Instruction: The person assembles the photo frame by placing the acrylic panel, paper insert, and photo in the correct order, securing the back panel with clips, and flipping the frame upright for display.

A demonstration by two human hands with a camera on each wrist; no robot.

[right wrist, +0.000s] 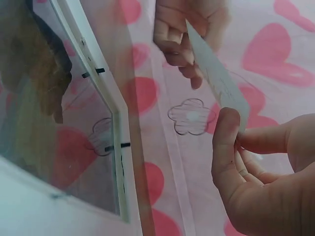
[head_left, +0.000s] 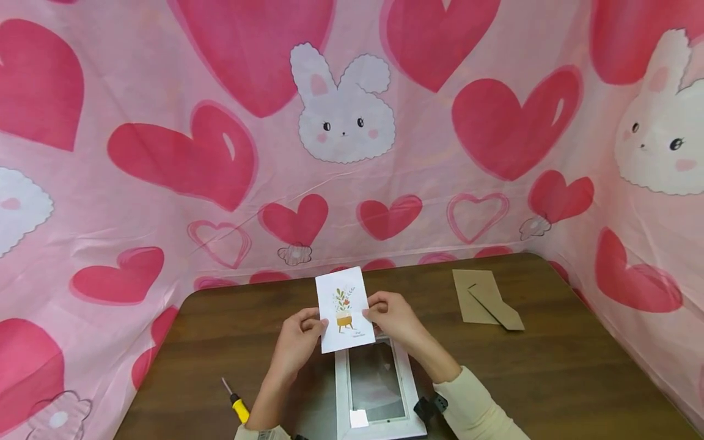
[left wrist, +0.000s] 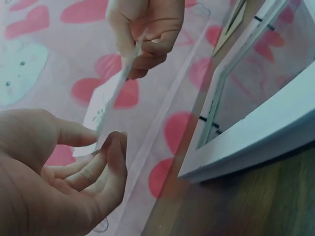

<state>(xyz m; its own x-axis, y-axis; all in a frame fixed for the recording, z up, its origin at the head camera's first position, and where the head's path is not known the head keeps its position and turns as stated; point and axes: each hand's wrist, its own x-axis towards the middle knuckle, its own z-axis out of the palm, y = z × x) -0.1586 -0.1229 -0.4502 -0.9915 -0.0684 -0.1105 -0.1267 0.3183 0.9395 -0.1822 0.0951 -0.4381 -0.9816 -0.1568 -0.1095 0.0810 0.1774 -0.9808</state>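
Pinching a white rectangular paper card (head_left: 345,310) between thumb and fingers at its left edge, the person's left hand (head_left: 299,339) has only a narrow gap, filled by the card. The right hand (head_left: 393,315) grips the opposite edge the same way. The card is raised clear of a white rectangular picture frame (head_left: 342,391) with a clear pane, beyond its far end, showing a printed plant in a yellow-orange legged pot. The frame lies on a dark brown wood-grain surface (head_left: 220,330); small black tabs (left wrist: 209,123) stick out along its inner edge. Well to the frame's right, and farther off, lies a brown backing board (head_left: 481,281) with a slanted stand leg. Left of the frame, past the left forearm, rests a screwdriver (head_left: 236,402) with a yellow-and-black handle. Behind the frame hangs pink cloth (head_left: 426,162) printed with hearts and white rabbits.
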